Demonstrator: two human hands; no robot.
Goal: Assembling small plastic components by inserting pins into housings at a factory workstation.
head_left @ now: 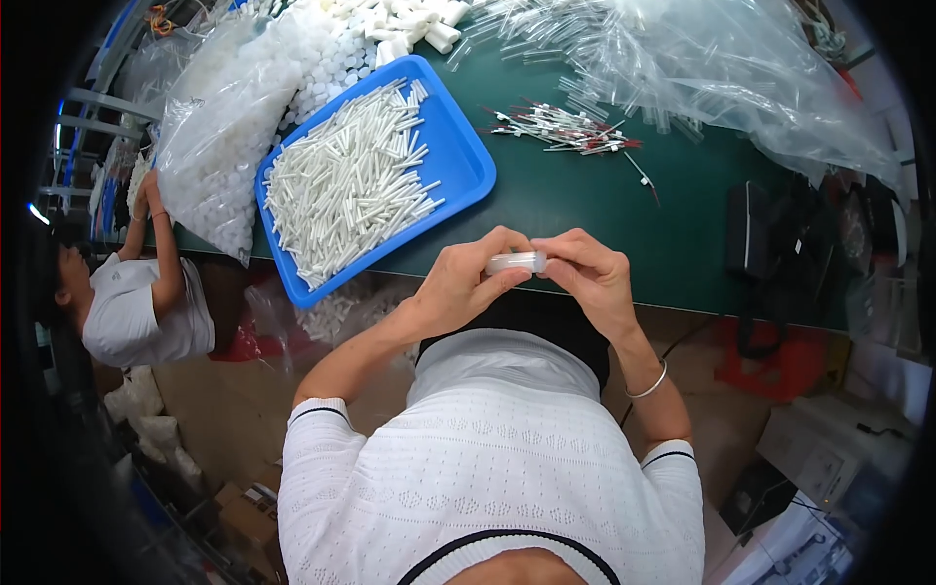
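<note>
Over the table's near edge, my two hands meet at a short clear tube (509, 262) with a whitish cap (539, 261) on its right end. Something pale shows inside the tube. My left hand (458, 281) is closed round the tube's body, thumb below and fingers above. My right hand (597, 283) pinches at the capped end with thumb and fingers. To the left of my hands lies a blue tray (458, 161) heaped with short white sticks (341, 185). Beyond my hands, a loose pile of thin white sticks with red ends (570, 129) rests on the green table (673, 263).
A clear bag of white caps (219, 146) bulges at the left, with loose caps (327, 73) beside it. Clear tubes (531, 39) spill from a plastic bag (721, 68) at the far right. A black box (749, 229) stands right. Another person (151, 302) works at left.
</note>
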